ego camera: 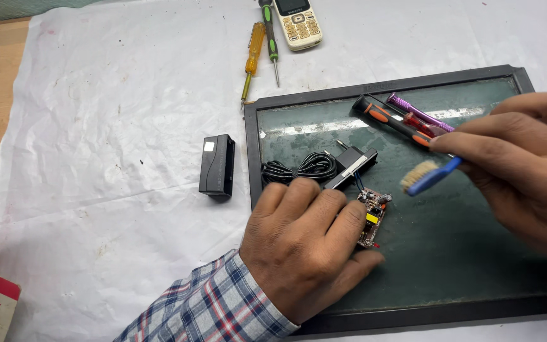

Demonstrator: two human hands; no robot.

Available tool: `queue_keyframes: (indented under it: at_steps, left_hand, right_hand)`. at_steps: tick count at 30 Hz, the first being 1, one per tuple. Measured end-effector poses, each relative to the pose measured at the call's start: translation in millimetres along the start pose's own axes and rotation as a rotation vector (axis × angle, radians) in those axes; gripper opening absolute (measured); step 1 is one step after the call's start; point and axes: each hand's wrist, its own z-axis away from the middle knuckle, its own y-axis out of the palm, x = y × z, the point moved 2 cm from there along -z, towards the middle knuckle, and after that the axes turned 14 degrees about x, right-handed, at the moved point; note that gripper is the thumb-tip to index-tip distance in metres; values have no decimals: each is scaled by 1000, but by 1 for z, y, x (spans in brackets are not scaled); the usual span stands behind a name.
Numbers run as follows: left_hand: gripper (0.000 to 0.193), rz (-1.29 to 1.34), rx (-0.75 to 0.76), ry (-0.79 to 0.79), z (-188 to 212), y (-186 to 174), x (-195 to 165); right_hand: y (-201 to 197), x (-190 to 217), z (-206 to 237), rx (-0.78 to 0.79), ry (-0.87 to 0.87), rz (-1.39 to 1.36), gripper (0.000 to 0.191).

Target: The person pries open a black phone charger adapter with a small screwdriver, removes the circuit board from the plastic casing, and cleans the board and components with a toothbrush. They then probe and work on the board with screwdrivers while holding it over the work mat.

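Observation:
My left hand rests on a dark glass panel with a black frame, its fingers pinching a small circuit board. Thin wires run from the board to a black charger shell half, beside a coiled black cable. My right hand holds a blue toothbrush, its worn bristles hovering just right of the board.
A black charger cover lies left of the panel on white plastic sheeting. A black-and-orange screwdriver and purple and red tools lie on the panel. Behind it are a yellow screwdriver, a green screwdriver and a white keypad phone.

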Motion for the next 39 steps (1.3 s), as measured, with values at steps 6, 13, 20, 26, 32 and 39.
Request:
queue_keyframes:
  at_steps: [6, 13, 20, 26, 32, 39]
  left_hand:
    - [44, 137, -17, -65, -1, 8, -1]
    - [38, 323, -52, -147, 3, 10, 6]
    - [46, 330, 24, -84, 1, 8, 8]
    - [46, 375, 26, -110, 1, 11, 10]
    - [48, 423, -20, -114, 2, 13, 11]
    - [43, 399, -17, -114, 2, 13, 11]
  right_hand:
    - [15, -6, 12, 92, 137, -222, 43]
    - [21, -14, 6, 239, 100, -231, 35]
    - [25, -8, -1, 169, 31, -261, 32]
    - [26, -5, -4, 158, -7, -273, 30]
    - [32, 5, 1, 134, -16, -401, 32]
    - [35, 9, 2, 77, -50, -413, 28]
